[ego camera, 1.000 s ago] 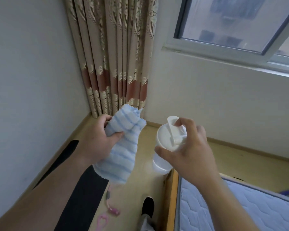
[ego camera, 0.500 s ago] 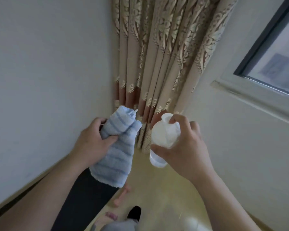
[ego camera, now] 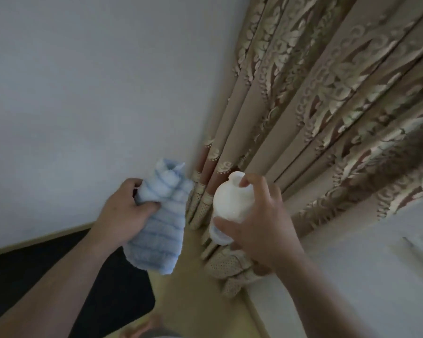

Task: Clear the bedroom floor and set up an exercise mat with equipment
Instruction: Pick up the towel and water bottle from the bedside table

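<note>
**Operator:** I read the left hand (ego camera: pixel 122 213) as closed in a fist round the upper part of a soft towel with pale blue and white stripes (ego camera: pixel 159 220). The right hand (ego camera: pixel 257 225) is wrapped round a white plastic bottle with a flip-top lid (ego camera: pixel 230 203), index finger hooked over the spout, thumb across the body.

**Supervisor:** Orientation of each item?

**Operator:** The towel's long axis runs near vertical: bunched end up by the white wall (ego camera: pixel 83 93), loose end hanging down. The bottle's long axis tilts, lid toward the camera and upward, base down toward the yellowish floor (ego camera: pixel 193 289). Both are carried in the air, near the patterned beige curtain (ego camera: pixel 315 118).

**Supervisor:** Step in hand?

**Operator:** I judge it as equipment placement. The black exercise mat (ego camera: pixel 66 272) already lies flat along the wall, below the left forearm.

**Supervisor:** Next move?

**Operator:** Lower both items beside the mat; set the bottle upright on its base, then let go of each.
</note>
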`<state>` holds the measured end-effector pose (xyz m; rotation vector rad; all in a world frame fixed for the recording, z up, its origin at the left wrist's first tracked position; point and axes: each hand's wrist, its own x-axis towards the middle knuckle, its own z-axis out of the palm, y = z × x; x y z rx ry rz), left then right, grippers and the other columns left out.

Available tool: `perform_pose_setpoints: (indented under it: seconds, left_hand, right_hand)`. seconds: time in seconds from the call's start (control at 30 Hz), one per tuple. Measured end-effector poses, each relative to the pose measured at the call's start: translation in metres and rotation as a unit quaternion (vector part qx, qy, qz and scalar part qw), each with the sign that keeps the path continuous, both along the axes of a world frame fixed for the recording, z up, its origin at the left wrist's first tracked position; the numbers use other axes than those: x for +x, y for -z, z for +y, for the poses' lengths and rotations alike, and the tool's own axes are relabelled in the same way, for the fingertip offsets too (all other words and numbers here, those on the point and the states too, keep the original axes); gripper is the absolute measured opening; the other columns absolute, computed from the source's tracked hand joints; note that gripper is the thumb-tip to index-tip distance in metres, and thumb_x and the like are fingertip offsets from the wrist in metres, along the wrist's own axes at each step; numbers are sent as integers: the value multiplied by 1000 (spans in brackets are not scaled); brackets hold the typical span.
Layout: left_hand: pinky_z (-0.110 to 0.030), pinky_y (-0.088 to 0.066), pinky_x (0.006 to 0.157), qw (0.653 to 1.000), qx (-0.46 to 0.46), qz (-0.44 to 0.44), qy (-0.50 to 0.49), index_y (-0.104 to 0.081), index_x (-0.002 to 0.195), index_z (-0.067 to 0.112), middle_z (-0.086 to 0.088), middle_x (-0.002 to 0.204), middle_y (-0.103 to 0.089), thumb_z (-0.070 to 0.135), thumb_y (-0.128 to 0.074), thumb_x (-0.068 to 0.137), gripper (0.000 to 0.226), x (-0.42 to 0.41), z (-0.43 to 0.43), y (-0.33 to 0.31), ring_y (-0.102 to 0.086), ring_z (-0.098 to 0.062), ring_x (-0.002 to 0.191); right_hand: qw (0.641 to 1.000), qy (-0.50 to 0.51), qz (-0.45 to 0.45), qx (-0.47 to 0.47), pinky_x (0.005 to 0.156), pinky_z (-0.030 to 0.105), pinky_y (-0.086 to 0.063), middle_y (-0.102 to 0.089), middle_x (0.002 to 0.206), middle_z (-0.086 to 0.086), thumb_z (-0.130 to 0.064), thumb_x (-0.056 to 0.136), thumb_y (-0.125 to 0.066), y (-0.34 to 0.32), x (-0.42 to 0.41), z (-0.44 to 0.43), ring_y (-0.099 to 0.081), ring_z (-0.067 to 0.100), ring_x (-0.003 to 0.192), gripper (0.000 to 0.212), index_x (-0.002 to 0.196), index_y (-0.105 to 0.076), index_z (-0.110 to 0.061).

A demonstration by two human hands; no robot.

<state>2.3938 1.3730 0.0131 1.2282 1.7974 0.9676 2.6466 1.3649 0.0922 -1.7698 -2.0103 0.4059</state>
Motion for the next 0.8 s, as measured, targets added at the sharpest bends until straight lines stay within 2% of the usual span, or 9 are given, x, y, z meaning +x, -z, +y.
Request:
perform_pose_setpoints:
  seconds: [0.1,0.2,0.33,0.4,0.47,0.63,0.8]
  left_hand:
    - [-25,-42,64,998,-15,6,-62,-54,116,28,13,98,-63,29,-73,85,37,0,16,7,-58,-3,86]
    - [-29,-44,66,986,-23,-2,-163,-54,114,28,12,97,-62,29,-76,83,39,5,23,21,-59,-6,87]
    - [-26,-45,65,960,-8,-7,-281,-56,112,27,13,95,-65,40,-76,77,43,32,19,37,-60,-2,84]
    - [-25,-46,66,946,-11,-9,-324,-58,114,24,13,95,-66,36,-77,80,41,51,16,43,-61,-2,85]
    - [-27,-48,69,928,-20,-12,-371,-58,115,22,11,97,-66,31,-76,84,36,74,15,54,-63,-4,88]
    - [-28,-51,68,900,-50,-15,-433,-56,113,24,10,95,-65,35,-74,85,36,113,12,77,-63,-6,85]
    - [-30,-50,68,882,-85,-34,-463,-54,114,24,9,96,-63,37,-71,87,35,122,0,103,-62,-9,87]
  right_hand:
    - [997,-70,-5,-18,78,29,-45,-38,116,-8,-46,63,-86,16,2,54,-50,17,97,75,117,-34,-48]
    - [989,-144,11,-37,82,28,-47,-38,119,-10,-46,61,-87,36,-1,106,-50,14,99,74,115,-35,-50]
    - [967,-245,24,-63,87,35,-50,-40,122,-8,-46,57,-88,62,-6,158,-47,18,107,74,109,-36,-49]
    - [957,-278,22,-77,85,38,-52,-39,123,-6,-46,57,-89,67,-8,181,-48,22,108,75,109,-34,-48]
    - [939,-328,12,-99,78,35,-50,-37,125,-5,-45,59,-90,78,-9,202,-47,21,104,77,111,-33,-47]
    - [917,-380,-8,-121,65,27,-41,-35,120,-3,-41,61,-90,115,-13,217,-51,23,95,78,115,-35,-40]
    - [905,-401,-30,-136,73,32,-47,-36,119,-4,-44,61,-89,145,-20,212,-52,23,97,76,115,-35,-42]
